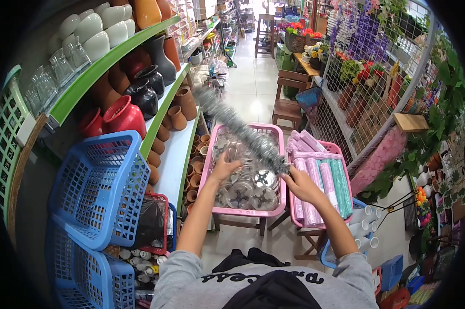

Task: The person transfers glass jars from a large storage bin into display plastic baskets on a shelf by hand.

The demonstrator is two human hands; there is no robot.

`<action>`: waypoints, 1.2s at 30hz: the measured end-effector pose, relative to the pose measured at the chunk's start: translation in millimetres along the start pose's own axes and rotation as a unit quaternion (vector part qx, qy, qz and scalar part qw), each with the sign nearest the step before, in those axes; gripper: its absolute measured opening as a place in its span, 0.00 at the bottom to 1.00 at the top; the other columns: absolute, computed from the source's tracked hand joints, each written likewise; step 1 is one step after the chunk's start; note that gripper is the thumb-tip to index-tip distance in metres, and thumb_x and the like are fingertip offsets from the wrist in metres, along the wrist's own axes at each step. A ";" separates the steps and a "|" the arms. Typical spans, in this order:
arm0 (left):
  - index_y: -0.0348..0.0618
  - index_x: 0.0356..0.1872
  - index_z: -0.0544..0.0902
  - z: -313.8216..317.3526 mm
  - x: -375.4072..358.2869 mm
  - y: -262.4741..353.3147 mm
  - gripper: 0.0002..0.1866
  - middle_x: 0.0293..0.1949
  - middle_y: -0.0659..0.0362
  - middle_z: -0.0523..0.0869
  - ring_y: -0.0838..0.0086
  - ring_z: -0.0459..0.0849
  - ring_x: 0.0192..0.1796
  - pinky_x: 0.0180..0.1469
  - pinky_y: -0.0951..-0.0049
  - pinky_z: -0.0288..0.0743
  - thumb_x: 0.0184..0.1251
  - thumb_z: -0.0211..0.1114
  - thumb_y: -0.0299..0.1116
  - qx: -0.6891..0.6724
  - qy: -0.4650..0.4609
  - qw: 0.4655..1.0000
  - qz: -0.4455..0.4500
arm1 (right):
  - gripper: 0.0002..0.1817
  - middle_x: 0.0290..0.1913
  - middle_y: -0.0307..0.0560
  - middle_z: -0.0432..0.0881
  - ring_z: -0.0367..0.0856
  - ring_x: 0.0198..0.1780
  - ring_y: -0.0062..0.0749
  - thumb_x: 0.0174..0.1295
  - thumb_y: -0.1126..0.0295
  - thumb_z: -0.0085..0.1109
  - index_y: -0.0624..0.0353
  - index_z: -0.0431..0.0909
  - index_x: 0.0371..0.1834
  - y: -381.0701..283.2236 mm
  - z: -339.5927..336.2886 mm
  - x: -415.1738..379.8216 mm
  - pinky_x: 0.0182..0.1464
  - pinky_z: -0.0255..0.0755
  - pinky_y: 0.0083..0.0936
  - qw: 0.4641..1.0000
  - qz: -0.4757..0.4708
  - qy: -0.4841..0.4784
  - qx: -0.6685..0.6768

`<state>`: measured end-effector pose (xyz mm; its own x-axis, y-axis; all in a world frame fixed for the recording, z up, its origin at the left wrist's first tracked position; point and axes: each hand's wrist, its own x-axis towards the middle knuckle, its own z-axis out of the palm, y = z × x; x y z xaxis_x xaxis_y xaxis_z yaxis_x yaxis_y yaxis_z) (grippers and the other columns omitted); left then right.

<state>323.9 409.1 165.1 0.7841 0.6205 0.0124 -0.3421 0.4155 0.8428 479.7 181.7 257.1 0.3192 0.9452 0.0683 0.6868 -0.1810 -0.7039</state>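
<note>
My right hand (300, 184) is closed around the lower end of a grey fluffy duster (242, 131). The duster slants up and left over a pink basket (242, 211), and its far end is blurred by motion. Inside that basket lie clear round plastic dishes (240, 195), some with dark star-shaped patterns. My left hand (225, 168) reaches into the basket with its fingers curled round a stack of clear plastic dishes (238, 153); part of the grip is hidden. Just right of my right hand, a second pink basket (321, 224) holds rolled pink and teal packs (314, 185).
Green-edged shelves (155, 98) with pots and glasses rise on the left, above blue baskets (101, 190). A wire rack (356, 92) with artificial flowers stands right. A wooden chair (288, 105) is beside the tiled aisle (242, 85). Blue crates with white cups (363, 226) lie lower right.
</note>
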 end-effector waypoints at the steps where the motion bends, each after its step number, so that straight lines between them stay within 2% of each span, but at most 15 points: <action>1: 0.42 0.59 0.66 -10.1 6.2 0.2 0.32 0.50 0.55 0.76 0.71 0.78 0.48 0.51 0.66 0.73 0.50 0.66 0.28 0.193 -0.019 0.980 0.040 | 0.17 0.29 0.65 0.77 0.76 0.35 0.60 0.65 0.61 0.47 0.62 0.69 0.49 4.5 -6.0 -0.2 0.39 0.69 0.43 0.997 -0.026 -0.056 -0.051; 2: 0.39 0.59 0.66 -17.5 13.2 -1.2 0.31 0.49 0.55 0.77 0.72 0.78 0.47 0.50 0.69 0.73 0.50 0.65 0.27 0.379 -0.039 0.921 0.080 | 0.17 0.29 0.65 0.77 0.76 0.35 0.60 0.65 0.61 0.47 0.62 0.69 0.49 5.4 -8.9 -0.1 0.39 0.69 0.43 0.997 -0.025 -0.055 -0.050; 4: 0.35 0.58 0.66 -3.7 5.4 10.3 0.31 0.47 0.56 0.77 0.74 0.77 0.46 0.48 0.74 0.72 0.48 0.64 0.26 0.404 -0.025 0.913 0.054 | 0.18 0.25 0.67 0.76 0.76 0.32 0.63 0.63 0.59 0.47 0.62 0.70 0.47 2.3 -14.8 -0.8 0.38 0.68 0.50 0.992 -0.022 -0.041 -0.121; 7: 0.37 0.59 0.66 6.0 -8.2 2.3 0.30 0.49 0.56 0.75 0.74 0.76 0.46 0.48 0.72 0.73 0.50 0.60 0.26 0.154 -0.043 0.986 0.047 | 0.18 0.26 0.67 0.77 0.76 0.33 0.62 0.64 0.58 0.46 0.62 0.70 0.47 24.1 -20.2 12.1 0.38 0.69 0.49 0.989 0.014 -0.023 -0.146; 8: 0.37 0.59 0.66 12.2 -11.8 2.8 0.30 0.49 0.56 0.75 0.74 0.76 0.46 0.48 0.72 0.73 0.50 0.60 0.26 0.156 -0.045 0.986 0.047 | 0.18 0.26 0.67 0.77 0.76 0.33 0.62 0.64 0.59 0.46 0.63 0.70 0.47 37.6 -18.8 16.0 0.37 0.69 0.49 0.986 0.034 0.000 -0.162; 10: 0.38 0.60 0.65 26.8 -15.6 8.8 0.30 0.50 0.55 0.74 0.72 0.78 0.45 0.51 0.66 0.75 0.51 0.57 0.23 0.001 0.017 0.999 0.028 | 0.18 0.27 0.69 0.76 0.75 0.33 0.64 0.65 0.61 0.45 0.68 0.69 0.43 24.7 -9.2 4.6 0.37 0.68 0.46 0.997 0.058 -0.027 -0.050; 11: 0.40 0.61 0.64 9.4 -3.4 -4.9 0.30 0.51 0.53 0.75 0.66 0.78 0.49 0.57 0.56 0.73 0.53 0.54 0.25 -0.054 -0.015 0.998 0.033 | 0.18 0.27 0.69 0.76 0.75 0.33 0.63 0.66 0.61 0.45 0.68 0.69 0.42 24.2 6.3 -1.2 0.37 0.68 0.46 1.000 0.007 -0.006 -0.020; 14: 0.42 0.61 0.64 20.1 -12.0 1.8 0.28 0.54 0.52 0.74 0.63 0.76 0.54 0.60 0.54 0.69 0.55 0.51 0.30 -0.207 -0.085 0.975 -0.019 | 0.18 0.26 0.68 0.75 0.75 0.31 0.62 0.66 0.60 0.45 0.69 0.69 0.39 40.5 29.5 -1.4 0.36 0.67 0.45 0.998 -0.047 0.031 0.009; 15: 0.46 0.61 0.65 29.3 -15.7 3.2 0.29 0.56 0.52 0.73 0.59 0.72 0.59 0.62 0.46 0.64 0.53 0.50 0.36 -0.172 -0.063 0.983 0.017 | 0.18 0.26 0.67 0.75 0.75 0.31 0.61 0.66 0.60 0.46 0.69 0.68 0.38 39.8 26.6 0.3 0.36 0.67 0.45 0.999 -0.018 0.026 0.019; 18: 0.49 0.59 0.67 35.7 -16.7 5.2 0.28 0.55 0.54 0.74 0.61 0.73 0.58 0.62 0.46 0.63 0.56 0.53 0.45 -0.282 -0.016 0.959 -0.006 | 0.18 0.25 0.66 0.75 0.75 0.30 0.61 0.66 0.60 0.46 0.69 0.68 0.37 31.2 29.2 -0.7 0.35 0.66 0.44 0.999 0.031 0.026 0.032; 20: 0.51 0.56 0.70 44.9 -10.3 10.7 0.35 0.50 0.57 0.77 0.64 0.76 0.52 0.55 0.52 0.68 0.56 0.50 0.66 -0.213 0.045 0.976 -0.015 | 0.18 0.23 0.66 0.74 0.75 0.29 0.61 0.66 0.59 0.47 0.69 0.68 0.37 28.2 39.2 -7.4 0.35 0.66 0.44 0.998 0.046 0.019 0.027; 23: 0.51 0.52 0.74 31.5 8.8 6.0 0.34 0.46 0.60 0.79 0.64 0.76 0.50 0.53 0.56 0.69 0.57 0.48 0.68 -0.236 0.025 0.970 -0.048 | 0.17 0.21 0.68 0.74 0.75 0.28 0.63 0.65 0.61 0.46 0.69 0.68 0.40 28.7 59.8 -19.4 0.33 0.67 0.48 0.999 0.024 0.027 -0.013; 25: 0.51 0.51 0.73 44.5 10.4 9.6 0.33 0.42 0.59 0.79 0.66 0.76 0.47 0.49 0.57 0.70 0.60 0.45 0.67 -0.217 0.049 0.974 0.034 | 0.15 0.20 0.66 0.75 0.75 0.26 0.64 0.64 0.63 0.46 0.67 0.67 0.43 30.7 62.3 -21.6 0.32 0.67 0.52 0.996 -0.017 0.042 -0.074; 29: 0.51 0.51 0.75 45.1 1.4 7.9 0.33 0.47 0.59 0.79 0.66 0.76 0.50 0.51 0.58 0.70 0.60 0.43 0.67 -0.267 0.082 0.960 -0.017 | 0.14 0.21 0.65 0.76 0.75 0.27 0.63 0.63 0.63 0.48 0.63 0.69 0.43 34.9 48.0 -8.0 0.31 0.67 0.52 0.996 0.040 0.068 -0.030; 36: 0.51 0.54 0.72 44.9 -1.2 10.5 0.31 0.50 0.56 0.77 0.65 0.75 0.52 0.51 0.60 0.72 0.62 0.44 0.64 -0.272 0.050 0.961 0.011 | 0.16 0.22 0.68 0.76 0.75 0.28 0.65 0.62 0.61 0.49 0.65 0.69 0.43 38.8 61.9 -14.3 0.33 0.69 0.52 0.993 0.004 0.054 -0.103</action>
<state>342.7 382.9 198.1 0.7296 0.6821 -0.0482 -0.5990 0.6716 0.4361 461.4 177.9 185.0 0.3869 0.9104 0.1466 0.7993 -0.2518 -0.5457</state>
